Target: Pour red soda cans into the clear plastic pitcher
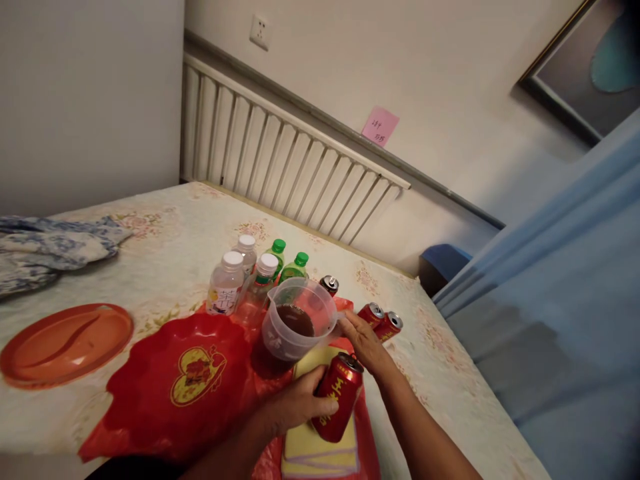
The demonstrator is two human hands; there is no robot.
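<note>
Orange plate (pixel 67 343) far left, red scalloped tray (pixel 165 380) next, capped bottles (pixel 226 287) behind, then plastic jug (pixel 300 320) on the bench (pixel 175 247), part-filled with brown liquid (pixel 295 320). Left hand (pixel 300 400) wrapped round red can (pixel 337 400), upright over yellow cloths (pixel 320 443), contents can't tell; right hand (pixel 365 343) at jug handle, fingers close together, grip can't tell. Right of jug, two more red cans (pixel 390 327), at least one open, judged already used.

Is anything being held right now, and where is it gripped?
The left hand holds a red can by its side; the right hand has the plastic jug by its handle.
</note>
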